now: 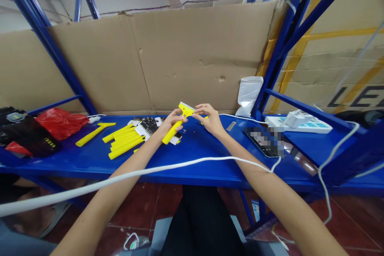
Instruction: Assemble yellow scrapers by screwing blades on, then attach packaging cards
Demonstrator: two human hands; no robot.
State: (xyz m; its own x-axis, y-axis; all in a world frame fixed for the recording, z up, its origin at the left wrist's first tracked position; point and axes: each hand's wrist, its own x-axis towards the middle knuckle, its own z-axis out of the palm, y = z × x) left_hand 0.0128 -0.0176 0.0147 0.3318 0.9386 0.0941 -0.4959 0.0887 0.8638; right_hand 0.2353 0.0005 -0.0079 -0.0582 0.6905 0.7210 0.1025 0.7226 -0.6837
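Observation:
A yellow scraper (172, 133) is tilted in front of me, its wide head pointing away and a thin pale strip along the head's far edge. My left hand (173, 121) is closed around its neck, with the handle slanting down towards me. My right hand (212, 121) pinches the right end of the head. Just beneath the right fingers a bit of another yellow piece (206, 117) shows, mostly hidden. Left of my hands lie several yellow handles (124, 141) in a pile. Black-and-white printed cards (147, 126) are beside them, partly behind my left wrist.
One more yellow scraper (93, 133) lies farther left, near a red plastic bag (61, 119) and a black bag (28, 134). A flat metal strip (231, 126), a phone (262, 142) and a power strip (312, 126) are on the right. A white cable (180, 164) crosses before my forearms.

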